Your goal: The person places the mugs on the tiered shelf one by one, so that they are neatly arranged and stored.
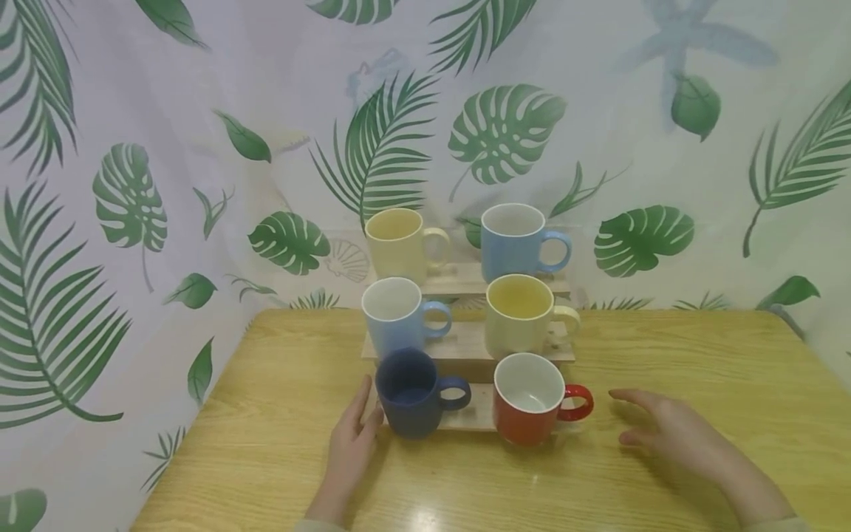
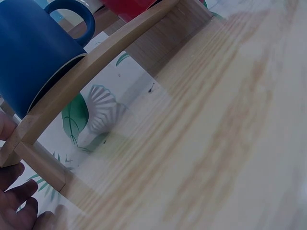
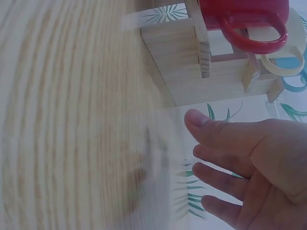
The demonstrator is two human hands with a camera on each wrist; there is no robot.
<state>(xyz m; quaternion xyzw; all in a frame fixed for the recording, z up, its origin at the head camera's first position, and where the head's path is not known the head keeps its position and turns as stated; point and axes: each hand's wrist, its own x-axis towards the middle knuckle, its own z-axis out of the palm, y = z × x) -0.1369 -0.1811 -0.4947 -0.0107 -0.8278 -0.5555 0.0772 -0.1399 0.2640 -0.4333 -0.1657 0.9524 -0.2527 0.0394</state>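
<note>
My left hand [image 1: 354, 442] is at the left end of a stepped wooden rack [image 1: 459, 340], beside the dark blue mug [image 1: 411, 395] on the lowest step. In the left wrist view, its fingers [image 2: 18, 196] are close to the rack's end; whether they press on it is hard to tell. My right hand [image 1: 678, 434] is apart from the rack, right of the red mug [image 1: 528, 414], with fingers extended and nothing held. A light blue mug [image 1: 394, 325] and a yellow mug [image 1: 518, 332] stand on the middle step.
On the top step stand another yellow mug [image 1: 397, 251] and another light blue mug [image 1: 510, 247]. All handles point right. The rack stands on a wood-grain table [image 1: 279, 399], in front of a leaf-patterned cloth [image 1: 266, 89].
</note>
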